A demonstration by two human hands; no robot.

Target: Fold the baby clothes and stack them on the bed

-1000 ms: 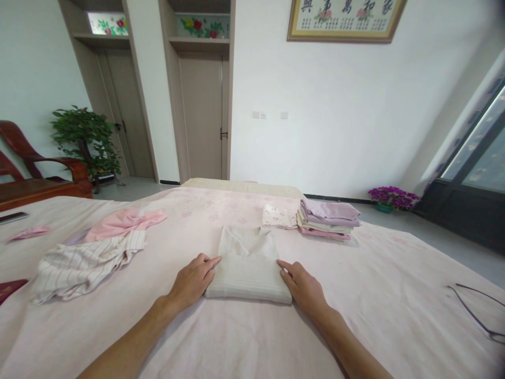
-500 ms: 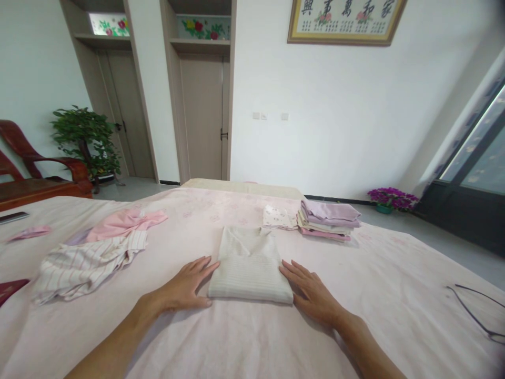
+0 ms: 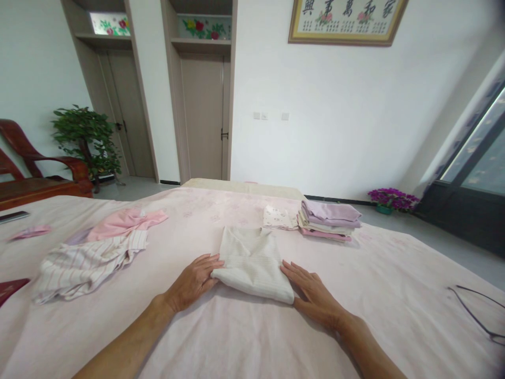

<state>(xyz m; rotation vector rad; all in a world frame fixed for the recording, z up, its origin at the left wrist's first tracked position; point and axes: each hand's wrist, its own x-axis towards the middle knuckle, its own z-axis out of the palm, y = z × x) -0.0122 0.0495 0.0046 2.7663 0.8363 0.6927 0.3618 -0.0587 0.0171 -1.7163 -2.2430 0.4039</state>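
Observation:
A folded pale grey-green ribbed garment [image 3: 250, 263] lies on the pink sheet [image 3: 244, 342], its V-shaped neckline toward the far side. My left hand [image 3: 195, 281] grips its near left corner, which is lifted and bunched; the thumb is partly hidden beneath the cloth. Along the right edge rests my right hand [image 3: 311, 295], fingers spread and touching the fabric, the thumb by the near right corner. Beyond the garment sit a small folded printed cloth [image 3: 279, 217] and a stack of folded clothes [image 3: 330, 220], lilac on top.
At the left lie a crumpled striped garment [image 3: 89, 268], a pink garment [image 3: 124, 223], a small pink piece [image 3: 31, 232], a phone [image 3: 13, 216] and a dark red object [image 3: 11, 289]. Eyeglasses [image 3: 479, 318] rest at the right edge.
My left hand has moved inward and closed on the garment's near left corner, which has shifted up and to the right. My right hand has hardly moved.

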